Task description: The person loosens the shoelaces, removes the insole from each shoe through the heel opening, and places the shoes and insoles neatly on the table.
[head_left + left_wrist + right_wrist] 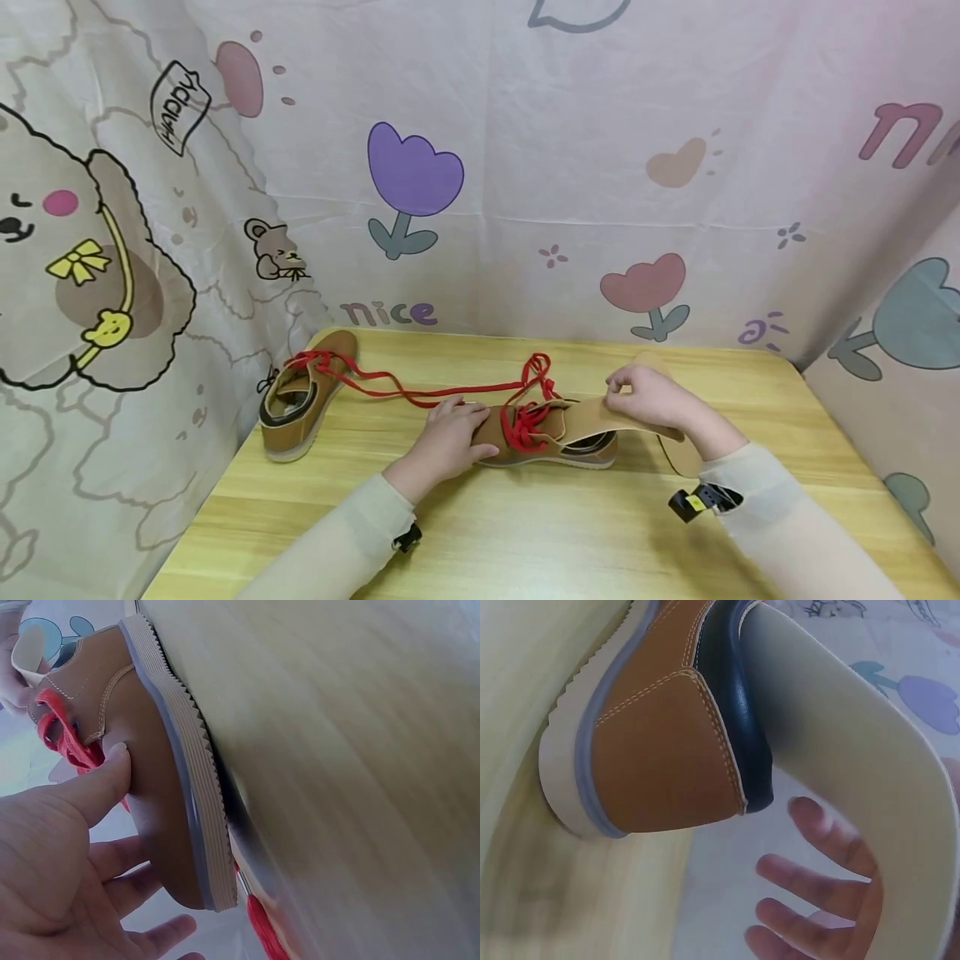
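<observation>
A brown shoe [491,435] with red laces [522,427] lies on the table, its toe to the left. My left hand [446,440] holds the toe, thumb [112,776] on the near side and fingers on the far side. My right hand [654,400] pinches a tan insole [581,419], whose front end goes into the shoe's opening while its heel end sticks out, bent, behind the shoe. In the right wrist view the insole [840,697] arches up from the dark collar [742,712] of the shoe. The insole's tip inside is hidden.
Another brown shoe [307,408], also red-laced, stands at the table's left edge. A long red lace [450,392] stretches between the two shoes. A second insole [681,457] lies beneath my right hand, partly covered. A patterned cloth [510,167] hangs behind the wooden table [547,533].
</observation>
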Motion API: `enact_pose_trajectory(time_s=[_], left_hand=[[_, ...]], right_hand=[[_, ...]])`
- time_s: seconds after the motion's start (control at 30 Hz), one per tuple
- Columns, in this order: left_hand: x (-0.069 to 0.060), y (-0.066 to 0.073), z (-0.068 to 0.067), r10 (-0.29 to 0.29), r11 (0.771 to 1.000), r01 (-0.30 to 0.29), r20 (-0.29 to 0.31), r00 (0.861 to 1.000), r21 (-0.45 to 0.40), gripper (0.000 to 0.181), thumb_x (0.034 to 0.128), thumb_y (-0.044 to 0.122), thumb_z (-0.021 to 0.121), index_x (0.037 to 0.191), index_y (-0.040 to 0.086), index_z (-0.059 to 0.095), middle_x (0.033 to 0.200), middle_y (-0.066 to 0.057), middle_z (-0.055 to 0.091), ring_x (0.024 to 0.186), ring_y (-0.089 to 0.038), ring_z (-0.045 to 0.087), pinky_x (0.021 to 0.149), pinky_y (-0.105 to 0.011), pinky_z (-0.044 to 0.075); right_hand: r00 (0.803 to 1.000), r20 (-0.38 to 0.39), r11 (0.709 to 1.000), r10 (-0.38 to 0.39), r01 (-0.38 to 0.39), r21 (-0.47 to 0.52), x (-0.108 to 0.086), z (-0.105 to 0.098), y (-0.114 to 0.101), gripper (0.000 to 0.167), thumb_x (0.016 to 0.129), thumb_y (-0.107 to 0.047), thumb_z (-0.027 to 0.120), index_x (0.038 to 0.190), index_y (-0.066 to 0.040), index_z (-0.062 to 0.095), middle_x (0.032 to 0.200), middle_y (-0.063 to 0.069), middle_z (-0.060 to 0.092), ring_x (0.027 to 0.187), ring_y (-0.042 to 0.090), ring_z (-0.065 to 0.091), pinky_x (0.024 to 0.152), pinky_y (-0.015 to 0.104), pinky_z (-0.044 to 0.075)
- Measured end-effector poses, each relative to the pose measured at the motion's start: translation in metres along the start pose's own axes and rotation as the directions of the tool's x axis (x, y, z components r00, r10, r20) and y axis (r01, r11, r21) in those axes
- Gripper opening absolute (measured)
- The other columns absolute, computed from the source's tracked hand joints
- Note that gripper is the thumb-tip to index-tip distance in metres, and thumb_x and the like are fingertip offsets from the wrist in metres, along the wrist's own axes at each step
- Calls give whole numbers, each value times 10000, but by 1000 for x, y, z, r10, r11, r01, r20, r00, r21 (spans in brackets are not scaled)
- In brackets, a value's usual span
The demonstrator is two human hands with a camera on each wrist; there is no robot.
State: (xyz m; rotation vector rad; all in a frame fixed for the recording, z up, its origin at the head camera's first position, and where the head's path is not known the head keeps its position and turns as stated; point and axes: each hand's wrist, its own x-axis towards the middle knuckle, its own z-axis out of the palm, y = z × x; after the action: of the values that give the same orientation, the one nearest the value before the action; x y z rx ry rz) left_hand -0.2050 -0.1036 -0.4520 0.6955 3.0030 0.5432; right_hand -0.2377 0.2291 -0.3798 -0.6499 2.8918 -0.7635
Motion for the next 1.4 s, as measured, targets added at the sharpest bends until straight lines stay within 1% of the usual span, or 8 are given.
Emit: enact_pose_trajectory(time_s=[0.13,0.2,0.27,0.4,0.57,1.07,1.27,1.4], left_hand=[[0,1,2,-10,1000,10,4,1000,21,655,907,491,693,1404,76,590,1459,-98,538,1408,-419,353,1138,-611,242],[1,1,2,-9,1000,8,8,1000,29,657,908,494,690,1406,77,588,1460,-98,538,1407,-418,354,1137,-611,244],[2,2,2,-7,999,6,12,1000,36,660,909,492,691,1409,76,584,1462,-96,537,1407,-418,355,1140,-610,242],[2,4,1,-3,999,2,12,1000,42,658,903,477,706,1404,68,587,1455,-91,545,1403,-422,361,1138,-610,244],[1,4,-1,-14,999,13,19,1000,43,655,900,473,712,1402,71,590,1454,-82,548,1406,-420,360,1138,-609,246],[2,4,0,-30,999,29,35,999,23,659,912,478,695,1423,80,572,1472,-81,529,1424,-404,339,1147,-602,235],[2,5,-1,-18,999,17,32,999,28,657,909,475,700,1415,73,578,1462,-90,538,1413,-408,350,1137,-606,248],[0,5,-3,-22,999,22,31,999,32,654,913,474,695,1414,71,578,1465,-92,535,1415,-411,348,1139,-606,246]], right_hand=[[999,34,998,-27,29,-64,2,1,-4,107,876,-181,668,773,-177,638,921,27,663,754,182,555,740,365,469],[998,38,993,-52,56,-104,1,1,-5,128,872,-179,690,757,-181,633,974,58,684,815,209,591,770,398,487],[996,45,987,-72,78,-138,1,1,-5,159,875,-165,692,732,-187,626,1073,131,697,955,310,633,863,470,496],[993,67,984,-94,103,-144,-2,-3,-4,195,885,-147,680,708,-195,614,1195,234,664,1180,503,551,998,603,417],[989,91,987,-115,124,-101,-7,-11,1,197,899,-138,674,723,-204,616,1212,246,653,1203,528,517,1020,651,366],[994,94,998,-64,62,21,-38,-33,28,185,925,-135,651,748,-181,619,1242,232,636,1195,498,541,943,576,449],[996,56,995,-73,69,74,-53,-38,40,198,958,-113,614,776,-191,609,1229,192,648,1192,480,541,918,561,453],[997,37,995,-65,61,79,-62,-42,47,197,981,-143,615,793,-205,616,1249,176,648,1206,470,535,919,476,466]])
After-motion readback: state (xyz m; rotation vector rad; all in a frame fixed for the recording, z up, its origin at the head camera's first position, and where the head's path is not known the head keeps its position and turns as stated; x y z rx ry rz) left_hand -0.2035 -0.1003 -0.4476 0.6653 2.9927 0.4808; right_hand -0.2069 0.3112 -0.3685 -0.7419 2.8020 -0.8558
